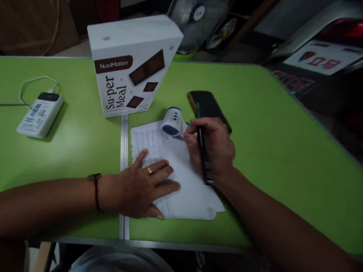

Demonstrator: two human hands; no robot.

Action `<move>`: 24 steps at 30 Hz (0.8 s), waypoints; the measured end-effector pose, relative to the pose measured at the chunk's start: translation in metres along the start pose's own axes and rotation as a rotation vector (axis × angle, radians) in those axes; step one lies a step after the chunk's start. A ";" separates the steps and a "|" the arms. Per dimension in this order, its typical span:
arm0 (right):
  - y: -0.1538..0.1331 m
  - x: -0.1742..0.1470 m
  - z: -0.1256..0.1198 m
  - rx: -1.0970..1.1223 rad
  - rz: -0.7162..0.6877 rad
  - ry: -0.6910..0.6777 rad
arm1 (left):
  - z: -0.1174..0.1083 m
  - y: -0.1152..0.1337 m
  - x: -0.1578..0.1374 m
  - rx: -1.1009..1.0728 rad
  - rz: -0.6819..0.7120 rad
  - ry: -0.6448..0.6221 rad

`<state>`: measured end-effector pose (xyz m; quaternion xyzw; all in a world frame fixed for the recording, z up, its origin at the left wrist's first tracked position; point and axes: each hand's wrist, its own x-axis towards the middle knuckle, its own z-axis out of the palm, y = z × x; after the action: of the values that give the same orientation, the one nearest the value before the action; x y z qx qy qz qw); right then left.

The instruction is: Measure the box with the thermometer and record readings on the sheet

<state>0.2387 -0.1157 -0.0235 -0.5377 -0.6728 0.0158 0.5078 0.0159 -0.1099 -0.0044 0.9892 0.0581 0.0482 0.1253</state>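
Observation:
My left hand [146, 185] lies flat with spread fingers on a stack of white paper [187, 196], whose left part is covered in rows of small handwriting. A ring and a red cord bracelet show on that hand and wrist. In my right hand [215, 147] is a black pen [202, 147], gripped between the fingers and tilted steeply over the paper's right side. Whether the pen touches the paper cannot be seen. At the paper's top edge lies a white and blue infrared thermometer [172, 121], close to my right fingers. A dark phone [208, 104] rests just behind my right hand.
A white NutriMotion box [133, 68] stands upright behind the paper. To the left, a white power bank [41, 115] with a cable lies on the green table [283, 151]. A metal seam runs down the tabletop. Beyond the far edge is a fan [198, 19].

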 end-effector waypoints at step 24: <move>-0.028 -0.006 0.022 0.231 0.419 -0.155 | -0.004 0.002 0.003 0.005 -0.016 -0.143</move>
<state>0.2030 -0.1203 -0.0216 -0.6010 -0.5773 0.2389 0.4984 0.0184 -0.1108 0.0001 0.9899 0.0570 -0.0239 0.1272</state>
